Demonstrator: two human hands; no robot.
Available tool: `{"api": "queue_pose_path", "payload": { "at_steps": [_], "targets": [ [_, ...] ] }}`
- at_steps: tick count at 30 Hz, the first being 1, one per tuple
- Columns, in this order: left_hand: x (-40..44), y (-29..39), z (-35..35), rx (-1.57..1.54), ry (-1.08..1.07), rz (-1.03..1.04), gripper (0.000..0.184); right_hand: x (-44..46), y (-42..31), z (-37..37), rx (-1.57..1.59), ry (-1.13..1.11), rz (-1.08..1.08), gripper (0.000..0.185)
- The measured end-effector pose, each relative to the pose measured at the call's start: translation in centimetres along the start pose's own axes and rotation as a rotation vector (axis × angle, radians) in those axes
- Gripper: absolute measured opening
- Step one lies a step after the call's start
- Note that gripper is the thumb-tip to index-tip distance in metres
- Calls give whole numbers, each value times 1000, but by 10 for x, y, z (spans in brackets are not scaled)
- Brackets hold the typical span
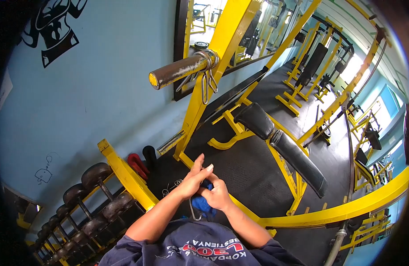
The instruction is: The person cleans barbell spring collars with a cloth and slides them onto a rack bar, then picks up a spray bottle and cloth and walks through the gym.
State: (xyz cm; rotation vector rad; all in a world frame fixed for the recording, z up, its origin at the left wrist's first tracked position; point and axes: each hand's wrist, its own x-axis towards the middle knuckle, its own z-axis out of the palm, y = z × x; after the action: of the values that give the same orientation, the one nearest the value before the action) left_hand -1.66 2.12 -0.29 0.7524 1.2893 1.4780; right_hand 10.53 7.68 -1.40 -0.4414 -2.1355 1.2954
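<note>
My left hand is in front of my torso, its fingers stretched out and its thumb raised. Right against it, my right hand is partly curled, and some of its fingers are hidden behind the other hand. Whether anything lies between the palms cannot be made out. Just beneath the hands is a blue cloth, with a bent metal hook beside it. Above them a worn bar peg juts from a yellow frame, and metal spring clips hang around it.
A dumbbell rack stands at the lower left. A black padded bench is at centre right. A curved yellow beam crosses the lower right near a barbell. A mirror and more machines stand farther back.
</note>
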Motion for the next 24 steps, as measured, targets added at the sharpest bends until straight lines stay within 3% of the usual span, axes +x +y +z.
{"api": "queue_pose_path", "payload": {
  "at_steps": [2,3,4,6,8,11,13,14,16,18,19,22,24],
  "targets": [
    [-6,15,-11,46,-97,157,109,-1,1,1,356,80,171,22],
    [-6,13,-24,326,-136,173,128,0,3,0,471,177,146,19],
    [-19,25,-26,613,-137,225,130,5,-17,-6,721,254,327,20],
    [-28,23,-25,529,-288,8,118,10,-20,-18,840,245,344,21],
    [-33,10,-19,442,-265,67,90,6,-14,-21,821,183,320,23],
    [-33,5,-24,501,-257,124,85,5,-16,-38,1018,42,549,29],
    [-38,21,-24,934,-132,296,83,-4,-3,-55,1359,-77,687,38],
    [-37,25,-25,933,-119,295,83,-8,1,-59,1506,-119,725,44],
    [-36,30,-24,1019,-86,418,83,-18,9,-56,1688,-200,541,61],
    [-31,29,-27,994,-53,486,80,-26,0,-47,1516,-110,399,62],
    [-30,28,-25,1020,-46,492,79,-25,-7,-45,1150,16,434,56],
    [-30,27,-20,1066,-22,511,76,-6,-16,-37,1210,86,549,36],
    [-30,39,-23,1236,-78,571,74,0,-15,-49,1152,30,599,34]
  ]
}}
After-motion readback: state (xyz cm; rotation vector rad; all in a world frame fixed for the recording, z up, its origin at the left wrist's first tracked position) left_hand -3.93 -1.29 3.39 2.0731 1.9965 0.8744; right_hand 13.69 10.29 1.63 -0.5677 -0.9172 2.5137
